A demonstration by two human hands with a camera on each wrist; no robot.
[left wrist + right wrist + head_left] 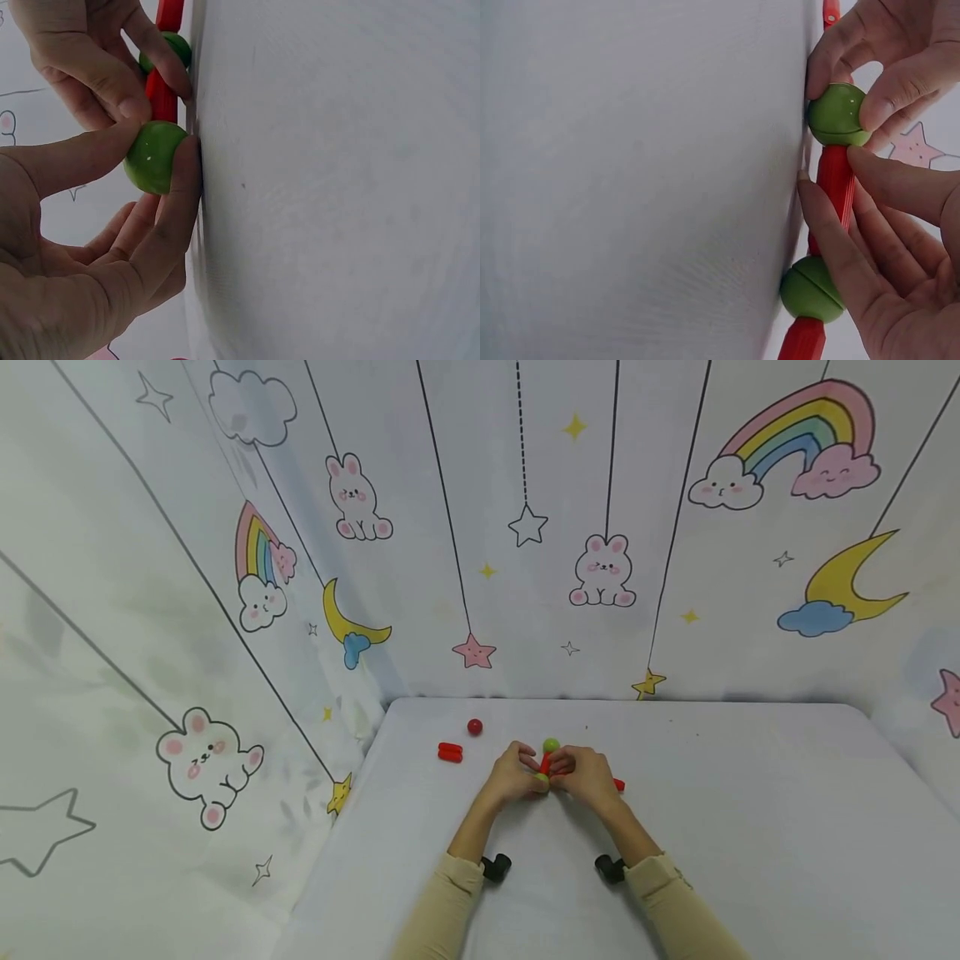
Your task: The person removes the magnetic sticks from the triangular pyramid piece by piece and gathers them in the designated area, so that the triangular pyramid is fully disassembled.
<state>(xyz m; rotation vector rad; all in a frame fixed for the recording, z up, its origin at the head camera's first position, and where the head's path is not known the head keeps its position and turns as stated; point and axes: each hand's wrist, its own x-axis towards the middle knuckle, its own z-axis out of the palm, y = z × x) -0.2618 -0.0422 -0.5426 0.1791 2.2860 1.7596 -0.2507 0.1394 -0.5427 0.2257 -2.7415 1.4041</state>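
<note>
Thumb and fingers of my left hand (516,774) pinch a glossy green ball (154,159), low over the white table. My right hand (588,777) pinches the red ribbed rod (835,184) that meets this ball. At the rod's other end is a second green ball (811,291), with another red rod (804,341) leading on from it; in the head view the right hand hides that ball. Beyond the fingertips in the head view, a red rod (545,763) runs up to a further green ball (551,745).
Left of the hands lie a pair of red rods (450,752) side by side, with a dark red ball (475,727) behind them. The white table (750,827) ends at a patterned curtain (420,568) at the back and left. Both wrists wear small black cameras.
</note>
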